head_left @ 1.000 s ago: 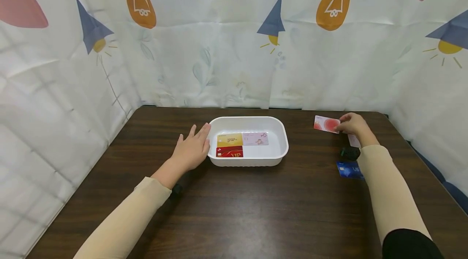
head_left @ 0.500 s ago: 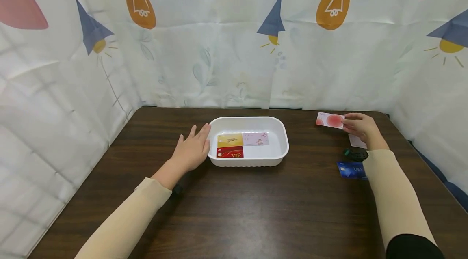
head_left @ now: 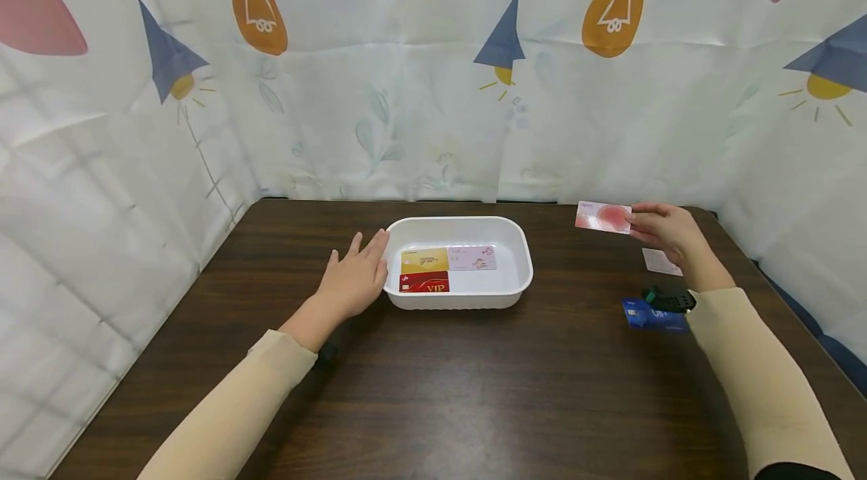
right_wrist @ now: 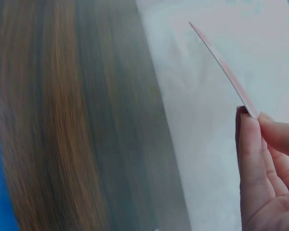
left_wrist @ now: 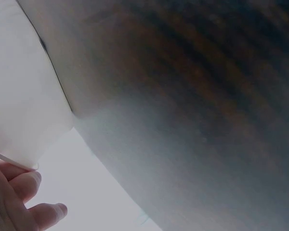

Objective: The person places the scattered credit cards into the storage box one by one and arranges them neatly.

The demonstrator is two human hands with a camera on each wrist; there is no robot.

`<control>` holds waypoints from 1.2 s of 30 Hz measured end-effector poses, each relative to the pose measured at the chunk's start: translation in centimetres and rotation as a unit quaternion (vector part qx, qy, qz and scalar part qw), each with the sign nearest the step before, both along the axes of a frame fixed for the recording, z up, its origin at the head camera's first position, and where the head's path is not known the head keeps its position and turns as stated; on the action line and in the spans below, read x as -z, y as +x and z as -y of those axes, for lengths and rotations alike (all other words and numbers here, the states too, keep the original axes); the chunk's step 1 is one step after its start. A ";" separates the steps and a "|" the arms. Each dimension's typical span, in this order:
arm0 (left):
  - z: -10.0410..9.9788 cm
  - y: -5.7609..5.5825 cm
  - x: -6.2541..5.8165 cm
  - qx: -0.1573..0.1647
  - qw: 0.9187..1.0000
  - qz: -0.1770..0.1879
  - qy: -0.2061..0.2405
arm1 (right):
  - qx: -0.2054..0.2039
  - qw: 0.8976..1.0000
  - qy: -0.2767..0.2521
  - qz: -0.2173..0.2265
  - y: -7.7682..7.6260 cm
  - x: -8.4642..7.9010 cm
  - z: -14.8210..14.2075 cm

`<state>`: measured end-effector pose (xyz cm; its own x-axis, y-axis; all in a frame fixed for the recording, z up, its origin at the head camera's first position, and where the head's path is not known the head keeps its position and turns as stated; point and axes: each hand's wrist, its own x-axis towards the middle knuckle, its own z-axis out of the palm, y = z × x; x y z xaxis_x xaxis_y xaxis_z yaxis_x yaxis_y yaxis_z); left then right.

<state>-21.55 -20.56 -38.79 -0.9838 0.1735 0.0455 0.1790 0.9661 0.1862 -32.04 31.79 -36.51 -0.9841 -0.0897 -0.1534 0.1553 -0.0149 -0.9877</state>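
Note:
My right hand (head_left: 667,232) pinches a pink and white card (head_left: 603,217) with a red circle by its right edge, above the far right of the table. In the right wrist view the same card (right_wrist: 224,70) appears almost edge-on between thumb and fingers. My left hand (head_left: 352,277) lies with straight, spread fingers against the left side of a white plastic tray (head_left: 460,302). Inside the tray are a gold card (head_left: 424,260), a pale pink card (head_left: 473,258) and a red VIP card (head_left: 424,282).
On the right of the dark wooden table (head_left: 433,390) lie a pale card (head_left: 660,262) and a blue VIP card (head_left: 643,316), partly covered by the dark wrist strap (head_left: 670,299). A printed white curtain (head_left: 433,111) hangs behind the table.
The right hand has lifted the pink card off the table and holds it higher. More of the pale card beneath shows. The left hand and tray have stayed in place.

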 end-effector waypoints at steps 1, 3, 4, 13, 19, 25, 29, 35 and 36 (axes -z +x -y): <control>0.0 0.0 0.0 0.000 1.000 -0.001 -0.001 | -0.004 1.000 -0.006 -0.006 0.2 -0.2 0.3; 0.1 0.0 0.0 0.000 1.000 -0.001 0.000 | -0.010 0.999 -0.029 -0.012 0.6 -0.5 0.9; 0.1 0.0 0.0 -0.001 1.000 -0.001 0.000 | -0.014 0.999 -0.037 -0.016 0.7 -0.6 1.2; 0.2 0.0 0.1 0.001 1.000 -0.003 -0.001 | -0.056 0.995 -0.077 -0.033 1.8 -1.1 3.6; 0.2 0.0 0.1 0.001 1.000 -0.001 0.000 | -0.076 0.993 -0.080 -0.033 2.5 -1.2 5.3; 0.1 0.0 0.0 0.002 1.000 0.001 0.001 | -0.098 0.992 -0.074 -0.037 3.1 -1.1 6.9; 0.1 0.0 -0.1 0.003 1.000 0.001 0.001 | -0.109 0.991 -0.072 -0.030 3.5 -1.1 8.0; 0.1 0.0 0.0 0.003 1.000 0.000 -0.001 | -0.125 0.990 -0.067 -0.013 3.9 -0.7 9.4; 0.1 0.0 0.0 0.003 1.000 0.000 0.000 | -0.128 0.990 -0.062 -0.012 4.0 -0.6 9.6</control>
<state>-21.54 -20.62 -38.75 -0.9827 0.1794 0.0462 0.1850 0.9651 0.1852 -28.09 22.20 -35.87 -0.9297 -0.3537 -0.1026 0.1463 -0.0992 -0.9842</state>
